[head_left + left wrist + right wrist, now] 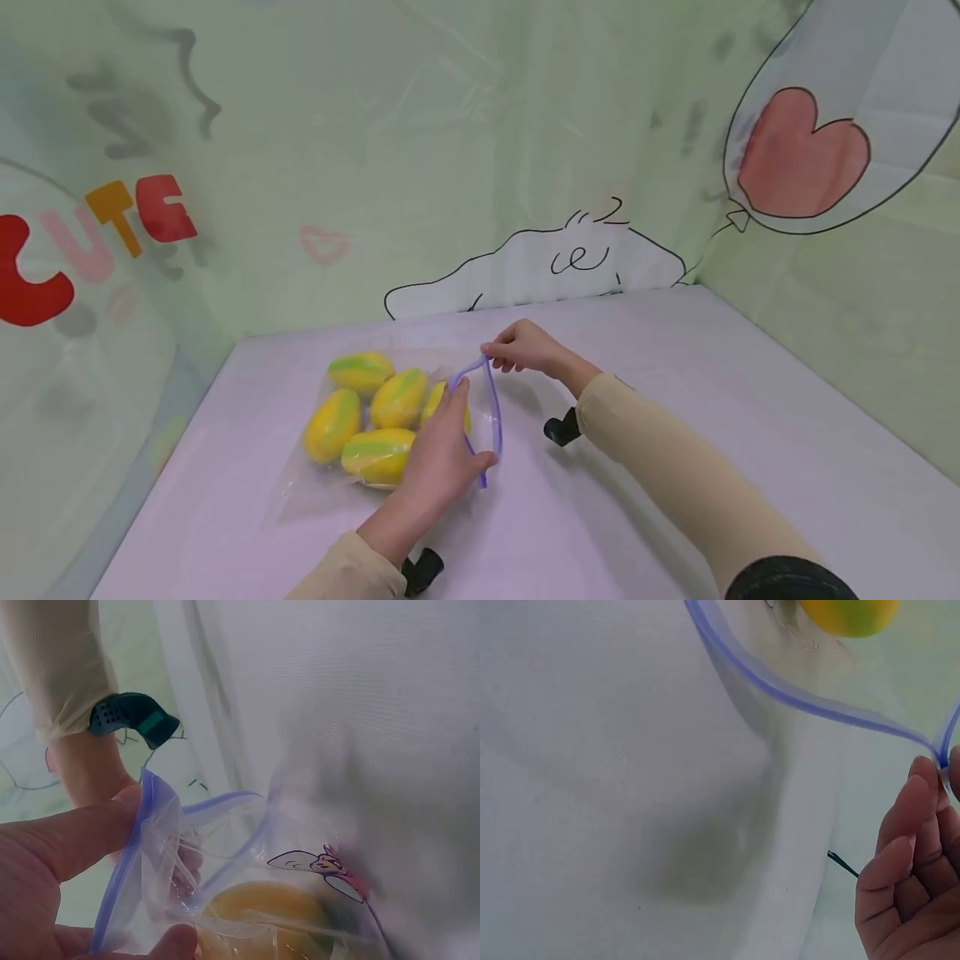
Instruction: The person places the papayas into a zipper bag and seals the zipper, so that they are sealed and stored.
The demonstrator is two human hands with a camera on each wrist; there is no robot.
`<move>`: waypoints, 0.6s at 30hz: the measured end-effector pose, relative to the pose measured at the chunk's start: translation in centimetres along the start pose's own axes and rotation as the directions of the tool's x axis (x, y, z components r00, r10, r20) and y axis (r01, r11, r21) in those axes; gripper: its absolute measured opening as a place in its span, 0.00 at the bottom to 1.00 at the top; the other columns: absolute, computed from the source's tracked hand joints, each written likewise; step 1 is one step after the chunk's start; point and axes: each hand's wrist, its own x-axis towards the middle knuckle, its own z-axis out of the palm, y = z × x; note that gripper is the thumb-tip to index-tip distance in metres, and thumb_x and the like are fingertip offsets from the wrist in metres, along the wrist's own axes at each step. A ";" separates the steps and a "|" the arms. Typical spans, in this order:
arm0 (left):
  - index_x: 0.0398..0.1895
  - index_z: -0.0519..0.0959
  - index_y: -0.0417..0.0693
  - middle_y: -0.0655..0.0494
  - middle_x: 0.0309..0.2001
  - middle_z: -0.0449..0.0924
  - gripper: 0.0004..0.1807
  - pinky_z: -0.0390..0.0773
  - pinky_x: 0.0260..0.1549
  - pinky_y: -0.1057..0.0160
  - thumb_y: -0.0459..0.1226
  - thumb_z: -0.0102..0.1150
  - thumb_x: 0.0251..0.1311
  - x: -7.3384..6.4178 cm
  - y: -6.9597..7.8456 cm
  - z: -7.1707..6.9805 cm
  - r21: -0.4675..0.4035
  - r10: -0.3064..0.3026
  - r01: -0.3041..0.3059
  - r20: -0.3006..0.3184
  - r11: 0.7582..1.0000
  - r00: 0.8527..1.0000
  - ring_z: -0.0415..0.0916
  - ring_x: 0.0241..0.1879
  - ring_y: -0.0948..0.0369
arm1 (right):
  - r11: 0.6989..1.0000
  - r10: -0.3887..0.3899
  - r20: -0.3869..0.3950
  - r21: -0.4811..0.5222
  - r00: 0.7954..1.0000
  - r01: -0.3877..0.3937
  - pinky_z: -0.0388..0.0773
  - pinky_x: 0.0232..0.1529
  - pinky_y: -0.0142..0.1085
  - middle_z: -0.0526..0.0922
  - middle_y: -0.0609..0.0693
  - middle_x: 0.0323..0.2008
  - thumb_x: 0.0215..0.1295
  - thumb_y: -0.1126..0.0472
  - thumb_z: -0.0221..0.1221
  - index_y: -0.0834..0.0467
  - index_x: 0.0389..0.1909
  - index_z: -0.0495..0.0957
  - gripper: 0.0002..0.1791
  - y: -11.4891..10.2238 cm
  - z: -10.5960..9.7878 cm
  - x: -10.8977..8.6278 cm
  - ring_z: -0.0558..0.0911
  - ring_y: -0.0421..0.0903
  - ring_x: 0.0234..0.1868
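A clear zip bag with a purple-blue zip strip lies on the table, its mouth spread apart and facing right. Several yellow-green mangoes are inside it. My left hand holds the near side of the mouth, the thumb against the zip edge. Beyond it, my right hand pinches the far corner of the strip between thumb and fingertips. The right wrist view shows that hand at the corner, with one mango behind the film. Part of one mango is hidden behind my left hand.
The table has a pale lilac cover. Printed fabric walls rise at its back and sides. A dark wrist device hangs below the right wrist, another by the left.
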 end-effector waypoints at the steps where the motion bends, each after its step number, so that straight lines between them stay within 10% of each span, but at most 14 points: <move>1: 0.79 0.58 0.43 0.37 0.78 0.60 0.55 0.78 0.62 0.42 0.37 0.80 0.49 0.0 0.0 0.1 0.018 0.009 -0.009 0.003 1.000 1.000 0.68 0.71 0.39 | 1.000 0.006 -0.005 0.002 1.000 -0.005 0.80 0.36 0.30 0.88 0.54 0.34 0.73 0.50 0.61 0.62 0.42 0.87 0.18 0.0 0.1 0.1 0.82 0.43 0.32; 7: 0.75 0.65 0.39 0.33 0.76 0.61 0.49 0.82 0.57 0.44 0.45 0.79 0.52 -1.0 -0.1 1.4 0.307 0.140 -0.149 0.050 0.940 0.989 0.68 0.71 0.39 | 1.000 0.024 -0.055 0.011 0.998 -0.023 0.77 0.33 0.30 0.88 0.54 0.33 0.73 0.51 0.60 0.64 0.42 0.87 0.18 0.1 0.1 0.6 0.80 0.42 0.31; 9: 0.73 0.68 0.41 0.35 0.75 0.64 0.47 0.86 0.52 0.47 0.50 0.77 0.53 -1.6 0.2 2.0 0.474 0.169 -0.183 0.074 0.861 0.983 0.68 0.71 0.39 | 0.999 0.037 -0.070 0.013 0.997 -0.036 0.77 0.34 0.30 0.88 0.56 0.35 0.74 0.51 0.60 0.63 0.44 0.87 0.18 0.2 0.1 0.7 0.80 0.43 0.32; 14: 0.69 0.75 0.55 0.39 0.70 0.73 0.28 0.86 0.53 0.56 0.49 0.63 0.67 -3.2 0.6 4.6 0.812 0.199 -0.177 0.077 0.556 0.977 0.70 0.69 0.37 | 0.998 0.054 -0.092 0.023 0.994 -0.052 0.76 0.35 0.29 0.88 0.58 0.38 0.74 0.51 0.60 0.62 0.44 0.87 0.18 0.2 0.3 1.1 0.79 0.45 0.34; 18: 0.71 0.73 0.64 0.41 0.70 0.73 0.24 0.83 0.54 0.56 0.48 0.52 0.73 -3.8 0.8 5.8 0.879 0.153 -0.166 0.108 0.447 0.982 0.67 0.70 0.35 | 0.998 0.050 -0.104 0.033 0.993 -0.046 0.76 0.36 0.29 0.87 0.56 0.37 0.74 0.51 0.59 0.63 0.44 0.87 0.18 0.1 0.4 1.3 0.80 0.47 0.36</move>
